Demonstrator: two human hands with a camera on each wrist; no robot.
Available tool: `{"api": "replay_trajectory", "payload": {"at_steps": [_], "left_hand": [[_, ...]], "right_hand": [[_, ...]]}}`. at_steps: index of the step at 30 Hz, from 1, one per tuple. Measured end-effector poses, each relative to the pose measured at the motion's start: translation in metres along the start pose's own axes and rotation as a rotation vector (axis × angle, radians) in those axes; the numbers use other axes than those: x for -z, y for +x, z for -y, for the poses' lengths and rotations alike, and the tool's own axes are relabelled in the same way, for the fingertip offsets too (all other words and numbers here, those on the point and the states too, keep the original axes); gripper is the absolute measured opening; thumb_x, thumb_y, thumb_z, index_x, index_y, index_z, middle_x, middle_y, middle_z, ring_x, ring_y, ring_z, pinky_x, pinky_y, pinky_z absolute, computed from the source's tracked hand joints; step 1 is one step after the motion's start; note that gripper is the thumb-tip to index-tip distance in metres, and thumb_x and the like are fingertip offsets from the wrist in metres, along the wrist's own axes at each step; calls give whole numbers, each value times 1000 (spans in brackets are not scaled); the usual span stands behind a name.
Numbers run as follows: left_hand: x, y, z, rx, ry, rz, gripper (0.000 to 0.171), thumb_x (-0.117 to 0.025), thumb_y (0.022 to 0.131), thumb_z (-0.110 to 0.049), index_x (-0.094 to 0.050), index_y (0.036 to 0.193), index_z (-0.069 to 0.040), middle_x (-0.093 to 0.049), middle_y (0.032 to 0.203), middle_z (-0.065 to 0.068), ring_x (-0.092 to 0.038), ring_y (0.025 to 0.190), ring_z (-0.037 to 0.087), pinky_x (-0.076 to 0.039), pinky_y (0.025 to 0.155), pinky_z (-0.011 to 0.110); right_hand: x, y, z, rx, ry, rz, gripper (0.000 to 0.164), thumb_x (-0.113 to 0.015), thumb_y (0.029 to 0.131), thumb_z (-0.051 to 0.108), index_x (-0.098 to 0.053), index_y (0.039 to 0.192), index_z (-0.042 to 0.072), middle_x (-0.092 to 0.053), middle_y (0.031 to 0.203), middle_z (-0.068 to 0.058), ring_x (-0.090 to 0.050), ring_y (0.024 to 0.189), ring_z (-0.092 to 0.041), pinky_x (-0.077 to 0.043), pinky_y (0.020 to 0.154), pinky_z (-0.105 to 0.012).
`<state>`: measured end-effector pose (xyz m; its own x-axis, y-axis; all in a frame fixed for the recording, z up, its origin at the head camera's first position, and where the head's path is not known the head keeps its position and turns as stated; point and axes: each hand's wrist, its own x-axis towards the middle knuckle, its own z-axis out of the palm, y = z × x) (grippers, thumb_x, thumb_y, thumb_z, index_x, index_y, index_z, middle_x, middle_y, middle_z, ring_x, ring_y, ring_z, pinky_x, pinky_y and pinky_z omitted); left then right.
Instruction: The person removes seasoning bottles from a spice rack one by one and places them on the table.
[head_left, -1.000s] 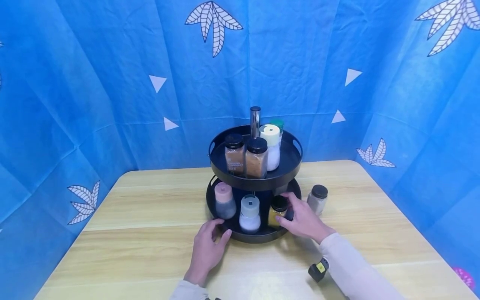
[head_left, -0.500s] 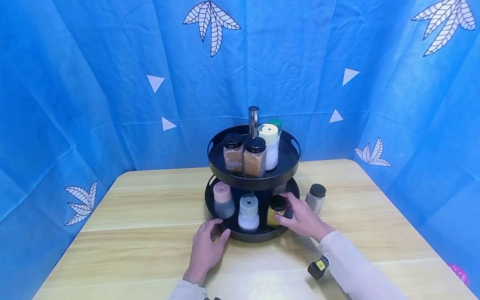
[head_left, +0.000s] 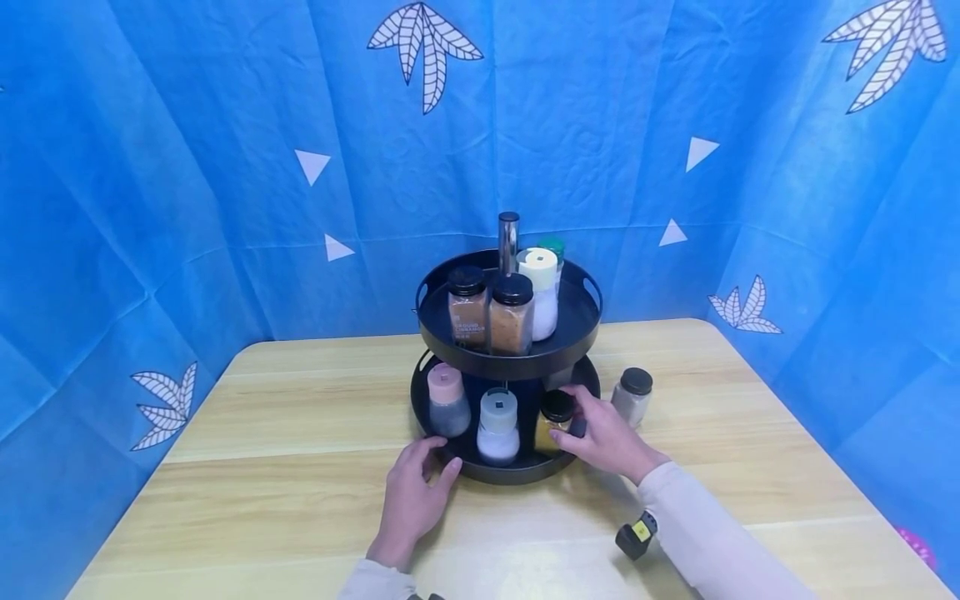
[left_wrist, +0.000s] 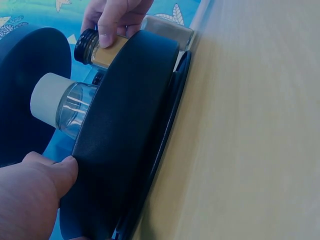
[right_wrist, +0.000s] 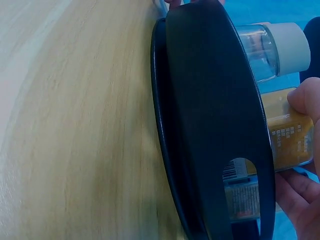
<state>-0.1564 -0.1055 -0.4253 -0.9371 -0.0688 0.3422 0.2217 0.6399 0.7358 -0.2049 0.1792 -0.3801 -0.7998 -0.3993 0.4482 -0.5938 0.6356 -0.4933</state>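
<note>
Yellow-filled jar [head_left: 545, 433]: my right hand [head_left: 606, 437] pinches it at lower black tray [head_left: 512, 476]; loose left hand [head_left: 414, 492] touches tray edge.

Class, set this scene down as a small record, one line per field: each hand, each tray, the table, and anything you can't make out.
Left hand: touches the lower tray at its front left
Right hand: grips the yellow jar, black-lidded
Lower tray: pink-topped shaker, grey-topped shaker, yellow jar
Upper tray: two brown-filled jars, white-topped shaker, green-lidded container
Table: another black-lidded jar, right of the trays
Unclear: back of the lower tray, partly hidden
</note>
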Motion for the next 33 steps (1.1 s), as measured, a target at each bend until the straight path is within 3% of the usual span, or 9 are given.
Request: {"api": "replay_trajectory", "payload": {"at_steps": [33], "left_hand": [[-1,-1,2,-9,-25,-9,33,-74,82,-22,-64,111,-9,-61,119,16,-61,101,28,-58,79,38]], "right_hand": [[3,3,-2,-38,30,-10,58,-76,76,19,-46,123,4,-68,101,-15,-64,79,-17,-58,68,-36]]}}
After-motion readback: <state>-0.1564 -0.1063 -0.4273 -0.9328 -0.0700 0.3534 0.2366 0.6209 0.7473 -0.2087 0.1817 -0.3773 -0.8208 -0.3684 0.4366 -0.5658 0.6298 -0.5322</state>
